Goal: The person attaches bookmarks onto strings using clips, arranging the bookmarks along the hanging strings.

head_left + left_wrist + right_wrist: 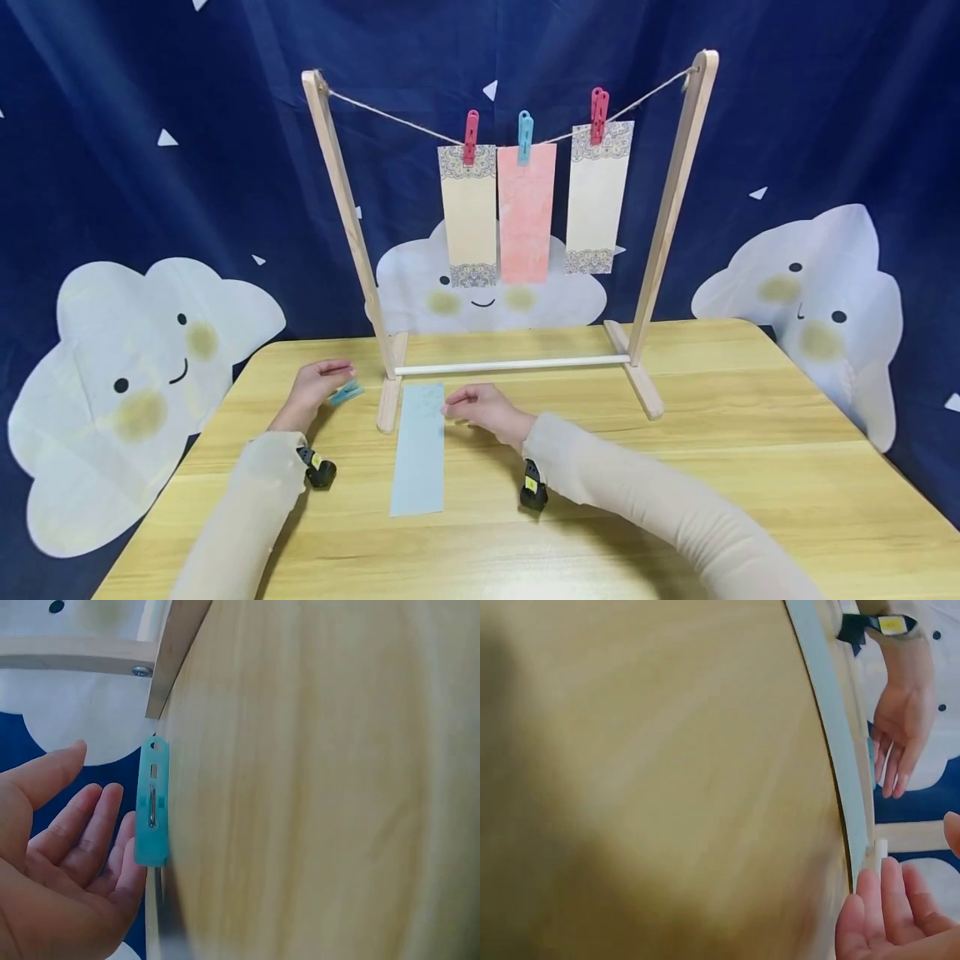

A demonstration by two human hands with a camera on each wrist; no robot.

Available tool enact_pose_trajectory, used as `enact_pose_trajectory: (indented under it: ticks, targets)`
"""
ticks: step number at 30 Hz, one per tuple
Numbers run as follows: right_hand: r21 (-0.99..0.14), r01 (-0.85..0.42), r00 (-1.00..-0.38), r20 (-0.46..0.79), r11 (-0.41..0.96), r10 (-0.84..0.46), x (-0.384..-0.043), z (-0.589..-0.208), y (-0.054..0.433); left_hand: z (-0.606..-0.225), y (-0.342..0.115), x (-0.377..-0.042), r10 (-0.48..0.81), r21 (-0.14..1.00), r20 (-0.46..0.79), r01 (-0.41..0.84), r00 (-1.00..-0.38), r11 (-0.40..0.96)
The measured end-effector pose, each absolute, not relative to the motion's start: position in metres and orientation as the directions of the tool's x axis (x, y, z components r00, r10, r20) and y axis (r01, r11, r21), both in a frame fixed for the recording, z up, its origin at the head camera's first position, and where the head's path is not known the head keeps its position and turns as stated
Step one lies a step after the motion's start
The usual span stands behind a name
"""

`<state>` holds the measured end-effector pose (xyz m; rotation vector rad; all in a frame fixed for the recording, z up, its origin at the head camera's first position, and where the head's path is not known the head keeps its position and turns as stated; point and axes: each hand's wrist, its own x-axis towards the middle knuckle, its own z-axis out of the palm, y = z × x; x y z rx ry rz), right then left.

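My left hand (312, 390) hovers at the table's left side, fingers loosely bent and thumb apart. Beside its fingertips lies a teal clothespin (347, 392); the left wrist view shows the clothespin (153, 810) right by the little finger, and contact is unclear. A pale blue paper strip (418, 458) lies flat, lengthwise away from me. At the strip's upper right edge is my right hand (489, 412), its fingers extended. The right wrist view has the fingers of my right hand (900, 922) at the strip's (832, 727) far end, with the thumb held away.
A wooden frame (677, 200) stands at the back with a string (390, 114) across its top. From it hang two cream patterned strips (471, 217) and a pink strip (527, 221), held by two red clothespins (471, 137) and a blue clothespin (525, 137). A white bar (513, 364) joins the feet.
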<state>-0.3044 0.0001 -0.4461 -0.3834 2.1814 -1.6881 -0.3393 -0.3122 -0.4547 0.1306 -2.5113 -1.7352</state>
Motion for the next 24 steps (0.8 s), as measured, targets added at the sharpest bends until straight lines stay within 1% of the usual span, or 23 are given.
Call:
enact_pose_trajectory:
  ticks: [7,11,15,18,21,24]
  targets:
    - [-0.971,-0.015,-0.919,-0.080,0.238,-0.386,-0.298,-0.454,-0.006,-0.458,-0.317,-0.342,-0.088,0.932,-0.052,-0.080,-0.995,0.354]
    - [-0.971,-0.036,-0.923,-0.058,0.236,-0.380,-0.297,-0.457,-0.008,-0.461,-0.319,-0.345,-0.052,0.918,-0.044,-0.061,-0.998,0.393]
    - [-0.973,-0.055,-0.926,-0.034,0.222,-0.377,-0.296,-0.460,-0.007,-0.466,-0.320,-0.345,0.002,0.897,-0.009,-0.007,-1.000,0.442]
    - [-0.973,-0.075,-0.932,-0.009,0.216,-0.362,-0.294,-0.464,-0.007,-0.470,-0.321,-0.346,0.016,0.901,0.007,0.013,-1.000,0.433]
    - [-0.964,-0.102,-0.940,0.012,0.246,-0.342,-0.293,-0.468,-0.008,-0.473,-0.323,-0.345,0.023,0.899,0.015,0.023,-1.000,0.438]
    - [-0.938,-0.158,-0.941,0.047,0.309,-0.336,-0.291,-0.473,-0.011,-0.475,-0.327,-0.344,0.019,0.898,0.012,0.019,-1.000,0.440]
